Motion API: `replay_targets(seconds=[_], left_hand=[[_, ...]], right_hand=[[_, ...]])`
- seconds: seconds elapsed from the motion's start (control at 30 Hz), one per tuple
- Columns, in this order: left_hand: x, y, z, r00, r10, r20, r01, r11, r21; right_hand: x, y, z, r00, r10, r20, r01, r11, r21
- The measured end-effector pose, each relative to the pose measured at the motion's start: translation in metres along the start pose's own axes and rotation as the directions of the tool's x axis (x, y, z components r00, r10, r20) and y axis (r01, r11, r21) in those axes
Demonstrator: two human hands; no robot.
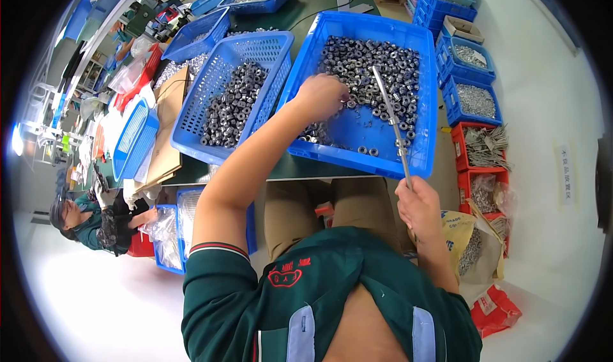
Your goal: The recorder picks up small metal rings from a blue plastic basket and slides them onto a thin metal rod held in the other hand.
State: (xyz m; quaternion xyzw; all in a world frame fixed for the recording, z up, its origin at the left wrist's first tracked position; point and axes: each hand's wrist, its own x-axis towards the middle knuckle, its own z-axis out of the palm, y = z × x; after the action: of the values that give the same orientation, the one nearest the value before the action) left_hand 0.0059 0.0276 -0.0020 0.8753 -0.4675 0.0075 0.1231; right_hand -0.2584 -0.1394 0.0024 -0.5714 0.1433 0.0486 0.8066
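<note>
My right fingers (405, 202) are clasping a slim silver metal rod (390, 111); left fingers (339, 92), pinch unclear, are resting among round metal rings (359, 57).

Premises present as a factory workshop, evidenced by a green worktop (310, 1) bearing a blue tray (426, 129) of small metal parts (373, 55), stacked blue crates (440, 11), red bins (459, 151) holding metal rods (488, 146), and a green-shirted co-worker (89, 226).
</note>
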Motion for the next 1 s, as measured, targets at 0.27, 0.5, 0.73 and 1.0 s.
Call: replay_targets(seconds=[0.27,0.5,0.73,1.0], left_hand=[[0.001,0.001,0.009,0.963,-0.106,0.247,0.062,0.981,0.183],[-0.006,0.001,0.015,0.987,0.06,0.152,-0.108,0.937,0.333],[-0.001,0.002,0.015,0.975,-0.03,0.222,-0.038,0.954,0.299],[-0.002,-0.009,0.017,0.975,-0.104,0.197,0.108,0.994,-0.012]], right_hand=[[0.001,0.027,-0.013,0.979,-0.204,0.026,0.203,0.979,0.024],[0.003,0.024,-0.01,0.984,-0.175,0.037,0.172,0.982,0.073],[0.001,0.022,-0.011,0.986,-0.163,0.043,0.159,0.984,0.082],[-0.003,0.019,-0.007,0.998,-0.052,0.041,0.052,0.999,0.003]])
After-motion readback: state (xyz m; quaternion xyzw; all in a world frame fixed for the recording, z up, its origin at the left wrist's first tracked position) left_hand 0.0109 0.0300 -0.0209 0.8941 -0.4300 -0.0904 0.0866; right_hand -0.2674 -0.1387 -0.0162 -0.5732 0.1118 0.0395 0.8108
